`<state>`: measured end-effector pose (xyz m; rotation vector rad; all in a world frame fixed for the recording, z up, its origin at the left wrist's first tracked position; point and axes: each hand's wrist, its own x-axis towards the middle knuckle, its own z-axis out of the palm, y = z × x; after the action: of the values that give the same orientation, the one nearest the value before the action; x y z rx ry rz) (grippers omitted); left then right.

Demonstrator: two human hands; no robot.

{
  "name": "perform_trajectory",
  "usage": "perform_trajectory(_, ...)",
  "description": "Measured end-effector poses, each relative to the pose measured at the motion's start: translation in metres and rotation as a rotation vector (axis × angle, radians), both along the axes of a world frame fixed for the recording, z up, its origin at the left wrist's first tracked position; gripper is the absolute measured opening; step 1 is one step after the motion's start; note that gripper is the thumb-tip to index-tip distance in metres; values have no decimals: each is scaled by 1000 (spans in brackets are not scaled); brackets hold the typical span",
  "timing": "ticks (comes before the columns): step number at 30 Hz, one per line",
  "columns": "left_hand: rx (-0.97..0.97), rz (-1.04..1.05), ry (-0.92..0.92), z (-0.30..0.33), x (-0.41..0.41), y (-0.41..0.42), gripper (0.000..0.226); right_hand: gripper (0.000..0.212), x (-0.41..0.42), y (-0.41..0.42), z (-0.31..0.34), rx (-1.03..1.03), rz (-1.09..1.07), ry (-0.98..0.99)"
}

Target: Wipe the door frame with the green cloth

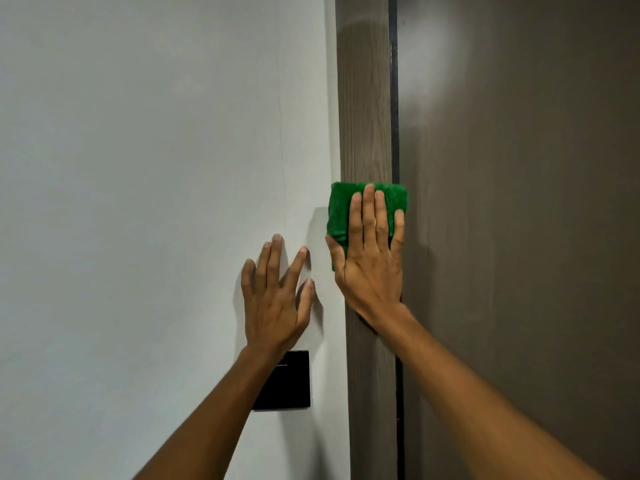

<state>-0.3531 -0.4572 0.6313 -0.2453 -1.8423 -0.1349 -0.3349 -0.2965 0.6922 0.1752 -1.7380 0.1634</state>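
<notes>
A folded green cloth lies flat against the brown wood-grain door frame, a vertical strip right of centre. My right hand presses on the cloth with the fingers stretched upward, covering its lower right part. My left hand rests flat on the white wall just left of the frame, fingers spread, holding nothing.
A white wall fills the left half. A black square switch plate sits on it below my left wrist, partly hidden by the forearm. The brown door fills the right side, with a dark gap along the frame.
</notes>
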Motion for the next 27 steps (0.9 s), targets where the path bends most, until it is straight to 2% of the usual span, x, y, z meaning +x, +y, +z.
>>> perform_trajectory(7, 153, -219, -141, 4, 30, 11, 55, 84, 25, 4, -106, 14, 98, -244)
perform_trajectory(11, 11, -308, -170, -13, 49, 27, 48, 86, 49, 5, -148, -22, 168, -427)
perform_trajectory(14, -15, -325, -201, -30, 57, 31, 43, 80, 70, 11, -153, -54, 322, -526)
perform_trajectory(18, 6, -351, -165, -43, 69, 36, 34, 76, 98, 30, -139, -317, 526, -481)
perform_trajectory(22, 10, -477, -197, -72, 97, 58, 27, 67, 111, 54, -147, -446, 404, -383)
perform_trajectory(25, 26, -631, -280, -104, 115, 73, 26, 75, 122, 81, -178, -710, 453, -556)
perform_trajectory(27, 81, -712, -371, -124, 124, 83, 28, 69, 134, 100, -201, -889, 587, -695)
